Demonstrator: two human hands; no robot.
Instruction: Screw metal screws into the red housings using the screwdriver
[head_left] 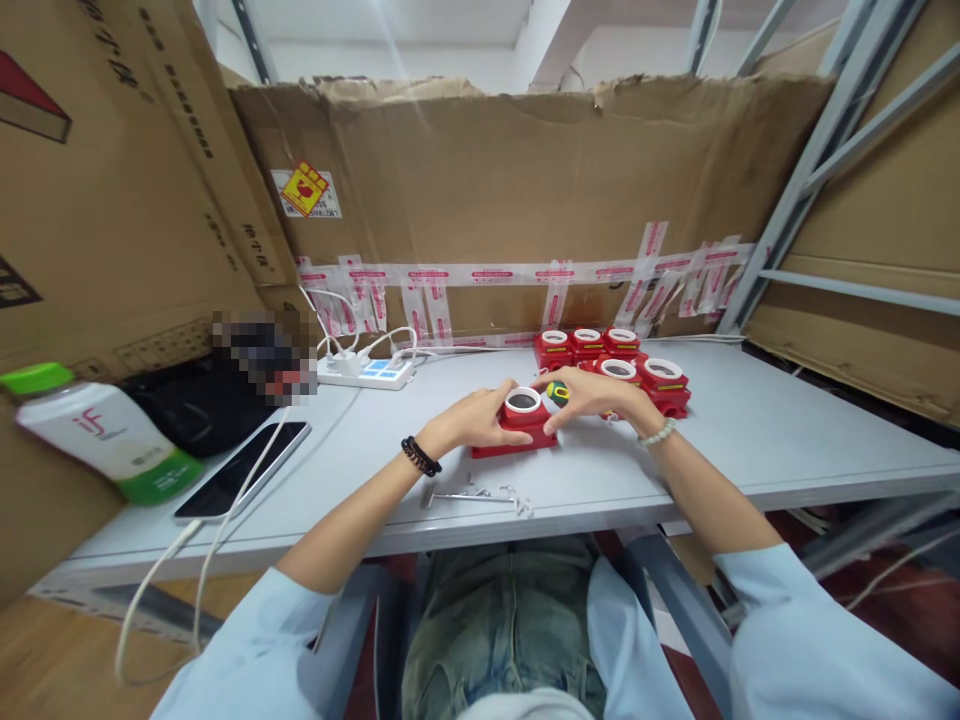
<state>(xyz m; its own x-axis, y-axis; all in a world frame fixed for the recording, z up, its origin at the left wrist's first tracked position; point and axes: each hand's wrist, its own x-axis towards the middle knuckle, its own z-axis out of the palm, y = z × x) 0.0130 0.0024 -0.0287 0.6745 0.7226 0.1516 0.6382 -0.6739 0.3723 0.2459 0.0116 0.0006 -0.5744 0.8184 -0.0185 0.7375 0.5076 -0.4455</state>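
Note:
A red boxy housing with a white ring on its round top (523, 401) rests on the table in front of me. My left hand (480, 418) grips its left side, with the thumb across the near face. On the other side, my right hand (589, 393) curves around the housing, thumb and forefinger against its right edge. The rounded handle of a green and yellow screwdriver (557, 392) shows inside that curve; whether the palm holds it or it lies behind, I cannot tell. A metal T-shaped tool (469, 497) and several small screws (517, 500) lie nearer to me.
Several similar red housings (664, 385) stand behind my right hand. A power strip (367, 372) with white cables sits at the back. Leftward are a phone (244, 470), a black bag (195, 405) and a green-capped bottle (105, 435). Cardboard (487, 190) walls the far side.

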